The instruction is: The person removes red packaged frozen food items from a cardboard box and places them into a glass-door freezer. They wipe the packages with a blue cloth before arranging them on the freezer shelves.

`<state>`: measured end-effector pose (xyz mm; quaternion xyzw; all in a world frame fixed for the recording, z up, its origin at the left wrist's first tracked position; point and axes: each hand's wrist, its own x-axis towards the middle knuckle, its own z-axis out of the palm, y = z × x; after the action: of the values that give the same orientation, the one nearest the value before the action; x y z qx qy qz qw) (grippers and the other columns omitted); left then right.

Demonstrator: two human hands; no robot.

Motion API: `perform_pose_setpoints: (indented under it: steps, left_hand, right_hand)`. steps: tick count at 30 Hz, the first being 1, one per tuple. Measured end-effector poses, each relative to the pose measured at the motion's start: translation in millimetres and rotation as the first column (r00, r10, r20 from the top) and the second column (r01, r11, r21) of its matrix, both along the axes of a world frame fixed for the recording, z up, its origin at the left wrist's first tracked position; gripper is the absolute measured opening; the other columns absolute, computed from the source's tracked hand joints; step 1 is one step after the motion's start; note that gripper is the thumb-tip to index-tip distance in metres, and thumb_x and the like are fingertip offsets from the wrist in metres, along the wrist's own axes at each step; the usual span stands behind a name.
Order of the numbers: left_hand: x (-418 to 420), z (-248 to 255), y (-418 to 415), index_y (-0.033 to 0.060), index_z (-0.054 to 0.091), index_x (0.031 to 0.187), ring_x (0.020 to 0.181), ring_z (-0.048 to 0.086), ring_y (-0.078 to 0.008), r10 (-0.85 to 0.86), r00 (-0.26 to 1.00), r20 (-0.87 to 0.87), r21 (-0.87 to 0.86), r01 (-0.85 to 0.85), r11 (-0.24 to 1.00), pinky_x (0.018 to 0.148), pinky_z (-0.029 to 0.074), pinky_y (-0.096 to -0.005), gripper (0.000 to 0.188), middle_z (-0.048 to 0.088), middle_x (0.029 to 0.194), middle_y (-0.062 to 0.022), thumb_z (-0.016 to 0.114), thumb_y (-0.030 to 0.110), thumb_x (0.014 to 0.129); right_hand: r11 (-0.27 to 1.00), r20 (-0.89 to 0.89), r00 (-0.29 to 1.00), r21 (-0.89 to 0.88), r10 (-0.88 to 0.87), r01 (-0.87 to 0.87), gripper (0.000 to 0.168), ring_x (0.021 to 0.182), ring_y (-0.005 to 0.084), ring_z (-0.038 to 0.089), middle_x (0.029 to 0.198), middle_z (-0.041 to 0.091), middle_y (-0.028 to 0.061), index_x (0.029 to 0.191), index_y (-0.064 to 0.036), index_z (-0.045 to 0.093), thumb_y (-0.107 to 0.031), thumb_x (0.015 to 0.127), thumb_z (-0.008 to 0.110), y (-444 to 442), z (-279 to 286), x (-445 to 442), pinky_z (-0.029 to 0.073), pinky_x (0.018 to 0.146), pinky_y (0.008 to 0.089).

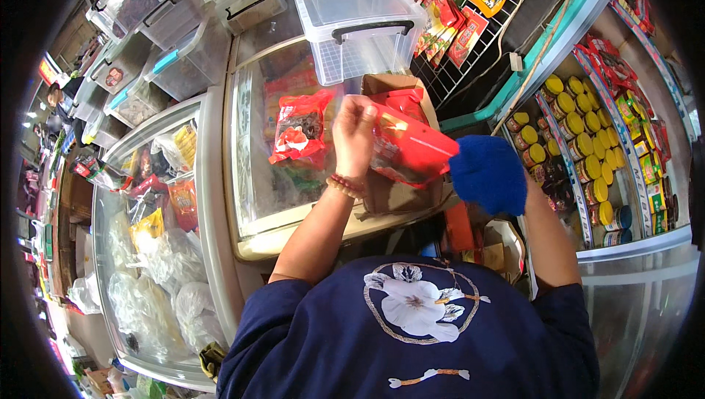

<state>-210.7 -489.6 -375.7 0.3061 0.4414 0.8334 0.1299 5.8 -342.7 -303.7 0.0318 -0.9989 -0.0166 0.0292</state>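
My left hand grips the upper left corner of a red plastic food packet with a clear window showing dark contents. A bracelet of beads is on that wrist. A blue cloth wraps over my right hand, hiding its fingers, and meets the packet's right edge. Under the packet stands an open cardboard box with another red packet inside. To the left, a similar red packet lies on the glass lid of a chest freezer.
A clear lidded plastic bin with black handles stands behind the box. More storage bins are stacked at the left, beyond a second freezer. A wire rack holds packets. On the right, a display case holds yellow-lidded jars. A person is far left.
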Motion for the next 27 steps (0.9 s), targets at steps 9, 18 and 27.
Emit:
perform_pose_setpoints:
  steps: [9, 18, 27]
  left_hand:
    - [-15, 1, -24, 0.0049, 0.055, 0.089, 0.08, 0.05, -0.006, -0.197, 0.98, 0.024, -0.038, 0.198, 0.98, 0.077, 0.041, -0.0209, 0.003, 0.055, 0.084, 0.0027, 0.054, 0.002, 0.088]
    - [-16, 11, -23, 0.0028, 0.057, 0.09, 0.077, 0.052, -0.0067, -0.29, 0.956, 0.039, -0.066, 0.292, 0.954, 0.072, 0.043, -0.021, 0.006, 0.055, 0.084, 0.0008, 0.06, 0.003, 0.085]
    - [-26, 8, -35, 0.0043, 0.052, 0.105, 0.075, 0.053, -0.0093, -0.253, 0.966, 0.05, -0.078, 0.257, 0.963, 0.072, 0.044, -0.0242, 0.015, 0.054, 0.09, -0.0012, 0.05, 0.014, 0.093]
  right_hand:
    - [0.991, -0.231, 0.964, 0.003, -0.133, 0.137, 0.011, 0.082, 0.0162, 0.056, 0.08, 0.055, 0.0045, 0.075, -0.011, 0.053, -0.009, 0.075, 0.064, -19, 112, -31, 0.043, 0.077, 0.0314]
    - [0.864, -0.066, 0.949, -0.398, 0.309, -0.309, 0.019, 0.076, 0.0223, 0.057, 0.087, 0.057, 0.0102, 0.099, -0.005, 0.055, -0.012, 0.081, 0.058, -9, -3, -127, 0.047, 0.067, 0.0301]
    - [-0.216, 0.041, 0.953, -0.97, 0.3, 0.11, 0.029, 0.091, 0.0195, 0.059, 0.099, 0.061, 0.008, 0.113, -0.005, 0.05, -0.025, 0.093, 0.041, -11, -51, -156, 0.049, 0.077, 0.0324]
